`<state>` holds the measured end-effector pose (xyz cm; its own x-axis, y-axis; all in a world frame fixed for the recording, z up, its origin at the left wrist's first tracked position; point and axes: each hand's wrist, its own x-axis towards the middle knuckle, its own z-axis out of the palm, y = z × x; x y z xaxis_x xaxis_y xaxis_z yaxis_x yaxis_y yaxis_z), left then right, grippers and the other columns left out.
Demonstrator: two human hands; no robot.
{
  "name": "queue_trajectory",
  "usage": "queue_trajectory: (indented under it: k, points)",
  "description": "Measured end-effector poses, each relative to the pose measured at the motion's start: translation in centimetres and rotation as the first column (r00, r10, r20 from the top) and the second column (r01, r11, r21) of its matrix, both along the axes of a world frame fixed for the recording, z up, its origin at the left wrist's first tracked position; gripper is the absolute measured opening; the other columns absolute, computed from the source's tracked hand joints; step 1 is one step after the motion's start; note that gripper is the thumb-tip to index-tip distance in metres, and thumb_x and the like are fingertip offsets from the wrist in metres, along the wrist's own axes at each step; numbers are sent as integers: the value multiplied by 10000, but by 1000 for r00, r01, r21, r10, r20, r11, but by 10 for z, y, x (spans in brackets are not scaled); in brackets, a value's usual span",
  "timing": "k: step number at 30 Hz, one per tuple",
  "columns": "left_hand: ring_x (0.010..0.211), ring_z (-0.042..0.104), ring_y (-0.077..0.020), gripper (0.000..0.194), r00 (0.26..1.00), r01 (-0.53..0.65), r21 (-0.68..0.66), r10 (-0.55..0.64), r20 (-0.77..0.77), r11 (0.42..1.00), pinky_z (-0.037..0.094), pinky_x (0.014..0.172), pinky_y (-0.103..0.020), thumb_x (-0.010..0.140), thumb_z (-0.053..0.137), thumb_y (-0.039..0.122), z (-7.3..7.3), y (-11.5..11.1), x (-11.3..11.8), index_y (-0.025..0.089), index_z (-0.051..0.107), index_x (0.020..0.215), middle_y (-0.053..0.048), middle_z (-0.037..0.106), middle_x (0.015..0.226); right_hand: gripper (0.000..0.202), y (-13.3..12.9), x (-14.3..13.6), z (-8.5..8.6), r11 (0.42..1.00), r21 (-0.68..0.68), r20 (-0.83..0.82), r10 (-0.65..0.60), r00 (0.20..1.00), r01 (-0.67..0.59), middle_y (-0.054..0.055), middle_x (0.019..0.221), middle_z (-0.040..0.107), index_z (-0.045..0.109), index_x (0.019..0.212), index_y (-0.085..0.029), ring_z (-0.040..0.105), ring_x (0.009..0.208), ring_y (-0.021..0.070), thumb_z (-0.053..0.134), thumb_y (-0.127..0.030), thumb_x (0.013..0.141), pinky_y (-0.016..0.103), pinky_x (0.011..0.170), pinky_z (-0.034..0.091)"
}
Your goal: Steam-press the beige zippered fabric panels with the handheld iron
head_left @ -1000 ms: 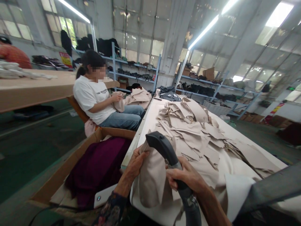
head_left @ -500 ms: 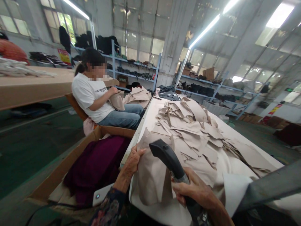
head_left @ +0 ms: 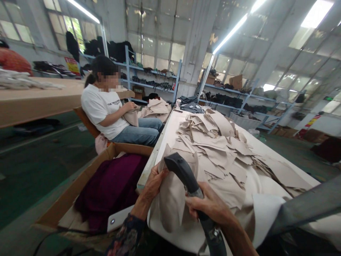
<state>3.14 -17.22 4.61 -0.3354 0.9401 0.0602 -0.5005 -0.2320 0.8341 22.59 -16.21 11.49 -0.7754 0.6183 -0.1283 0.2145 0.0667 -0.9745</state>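
Note:
My right hand [head_left: 206, 202] is wrapped round the grip of a black curved nozzle-ended hand tool [head_left: 183, 170]. The tool's head points up and left, close to my left fingers. Between thumb and fingers, my left hand [head_left: 156, 181] pinches the edge of a beige fabric piece [head_left: 170, 206], which hangs over the table's near corner. The tool lies in front of part of this piece, and I cannot tell whether its nozzle touches the cloth. More beige fabric pieces [head_left: 213, 153] are heaped just beyond.
The white table [head_left: 295, 170] stretches away from me. On its left, a cardboard box [head_left: 57, 199] holds purple cloth [head_left: 109, 188]. A seated co-worker [head_left: 106, 103] handles beige cloth. A grey metal bar [head_left: 306, 209] crosses the right foreground. Shelves [head_left: 151, 76] stand behind.
The tool and my right hand have shifted left and slightly up, nearer my left fingers. My left hand has moved slightly right, still gripping the fabric piece.

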Motion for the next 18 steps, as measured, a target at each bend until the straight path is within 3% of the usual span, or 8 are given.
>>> queue_trajectory:
  k: [5,9,14,18]
  points:
    - [582,608,-138,425,999,-25,-30,26,22,999,471,534,-227,631,718,316,1,-4,8,160,620,1014,-22,686,745,183,16,-16,12,998,29,-119,-57,991,61,-43,491,504,476,742,-156,470,403,83,588,-292,790,189,394,400]
    - [666,634,-157,447,995,-86,-34,88,50,996,493,605,-238,625,717,291,-2,-4,4,154,618,1039,-42,696,798,187,21,-10,18,996,40,-135,-75,988,81,-40,487,502,478,754,-152,465,403,85,586,-298,796,190,392,388]
    - [606,615,-149,425,997,-64,-14,64,52,998,474,545,-229,624,713,277,-5,-2,2,152,619,1020,-28,681,731,162,2,5,9,1000,12,-27,-22,999,23,-28,505,533,506,769,-139,478,417,84,591,-276,785,187,406,394]
    - [553,578,-118,302,998,-59,-20,59,6,998,444,515,-208,616,720,283,-4,-6,6,172,637,884,11,656,675,158,-2,-4,2,999,-23,-1,26,1000,-26,-25,518,541,516,754,-138,486,427,82,594,-274,776,182,412,399]
